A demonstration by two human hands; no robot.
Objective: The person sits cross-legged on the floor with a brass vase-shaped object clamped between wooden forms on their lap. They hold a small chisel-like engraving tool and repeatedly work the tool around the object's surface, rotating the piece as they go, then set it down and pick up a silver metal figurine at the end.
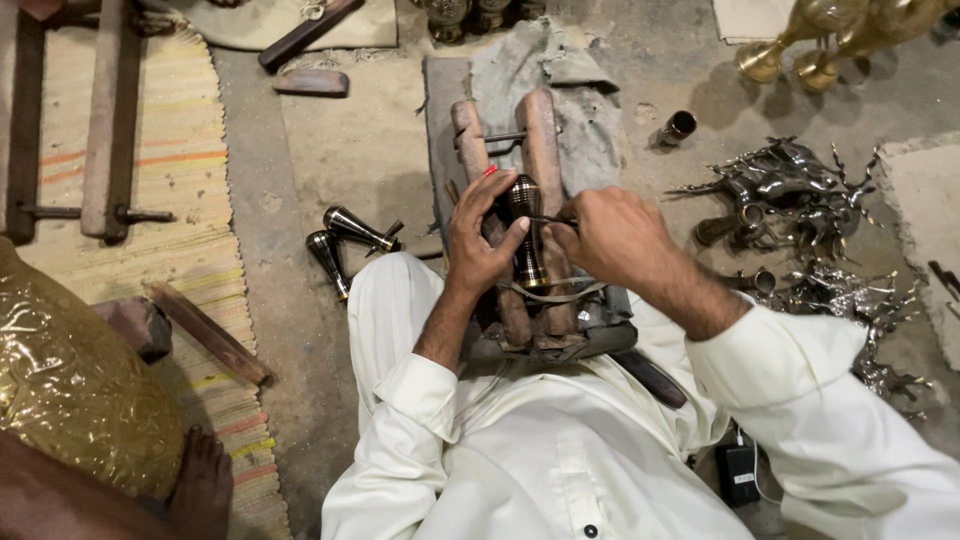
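Left hand (480, 235) fingers curl around dark banded vase (524, 232) on wooden clamp (545, 150). Right hand (615, 238) pinches thin tool (552, 221) against it. Metal parts (790, 190) lie near, right.

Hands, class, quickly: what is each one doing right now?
Left hand: closed on the dark, brass-banded metal vase piece lying between two wooden bars.
Right hand: closed on a thin dark metal tool.

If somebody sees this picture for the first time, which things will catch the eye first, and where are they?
At the centre, the left hand steadies a dark, banded metal piece lying between two wooden bars, while the right hand presses a thin tool against it. On the right lies a heap of shiny metal figures; at the lower left sits a large embossed golden vessel.
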